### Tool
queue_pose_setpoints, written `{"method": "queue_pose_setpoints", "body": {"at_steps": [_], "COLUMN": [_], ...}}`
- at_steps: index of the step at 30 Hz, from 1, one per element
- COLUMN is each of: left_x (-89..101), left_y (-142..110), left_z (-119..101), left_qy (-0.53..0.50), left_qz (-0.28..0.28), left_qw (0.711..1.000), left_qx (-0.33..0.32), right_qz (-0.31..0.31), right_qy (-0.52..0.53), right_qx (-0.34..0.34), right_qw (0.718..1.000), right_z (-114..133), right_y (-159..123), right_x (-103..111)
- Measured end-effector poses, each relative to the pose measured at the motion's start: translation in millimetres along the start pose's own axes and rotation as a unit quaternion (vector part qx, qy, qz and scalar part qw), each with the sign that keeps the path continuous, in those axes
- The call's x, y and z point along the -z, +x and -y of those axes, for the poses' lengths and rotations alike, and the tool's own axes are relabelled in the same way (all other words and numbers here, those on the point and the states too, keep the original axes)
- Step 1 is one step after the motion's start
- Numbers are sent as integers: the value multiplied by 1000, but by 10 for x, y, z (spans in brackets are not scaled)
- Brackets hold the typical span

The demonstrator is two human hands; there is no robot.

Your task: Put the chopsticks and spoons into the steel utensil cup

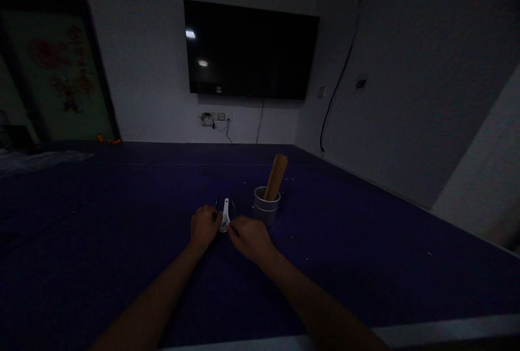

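Note:
Both my hands rest on a dark blue table surface (122,221). My left hand (204,227) is curled, fingers closed beside a small white spoon (225,215) that lies between the hands. My right hand (249,238) is also closed, its fingertips touching the spoon's lower end. Thin dark utensils (216,201) lie just beyond the spoon; I cannot make them out in the dim light. Right of the spoon stands a grey metal cup (266,206) holding a bundle of wooden chopsticks (276,176) that lean to the right.
A black wall-mounted screen (249,50) hangs on the white wall behind, with a power socket (213,118) and cables below. A glass door (52,75) is at the left. The table's pale front edge (447,332) runs along the bottom right.

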State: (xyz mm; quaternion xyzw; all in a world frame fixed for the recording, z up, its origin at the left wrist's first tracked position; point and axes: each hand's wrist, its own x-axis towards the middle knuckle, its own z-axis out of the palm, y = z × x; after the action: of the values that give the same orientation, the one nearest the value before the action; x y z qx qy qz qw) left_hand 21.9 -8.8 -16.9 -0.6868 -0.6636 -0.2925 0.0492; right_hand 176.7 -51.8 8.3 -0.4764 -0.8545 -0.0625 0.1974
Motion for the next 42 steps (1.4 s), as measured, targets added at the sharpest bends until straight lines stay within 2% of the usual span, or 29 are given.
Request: {"method": "queue_pose_setpoints", "body": {"at_steps": [6, 13, 24, 31, 36, 42], "left_x": [-24, -29, -15, 14, 30, 68], "left_y": [2, 8, -5, -25, -40, -78], "left_z": [6, -8, -18, -81, -148, -253], "left_qy": [-5, -6, -30, -54, -145, -280], "left_qz": [3, 11, -9, -45, -68, -49], "left_qw": [1000, 1000, 999, 996, 985, 958], "left_qx": [6, 5, -20, -60, -66, -37], "right_qz": [62, 79, 44, 25, -29, -74], "right_qy": [-3, -15, -38, -76, -61, -79], "right_qx": [-77, -112, -87, -57, -22, 31], "right_qw": [995, 990, 995, 995, 997, 994], "right_z": [-72, -91, -121, -90, -62, -78], "right_y": [6, 6, 12, 28, 3, -11], "right_x": [-14, -48, -129, -40, 2, -44]}}
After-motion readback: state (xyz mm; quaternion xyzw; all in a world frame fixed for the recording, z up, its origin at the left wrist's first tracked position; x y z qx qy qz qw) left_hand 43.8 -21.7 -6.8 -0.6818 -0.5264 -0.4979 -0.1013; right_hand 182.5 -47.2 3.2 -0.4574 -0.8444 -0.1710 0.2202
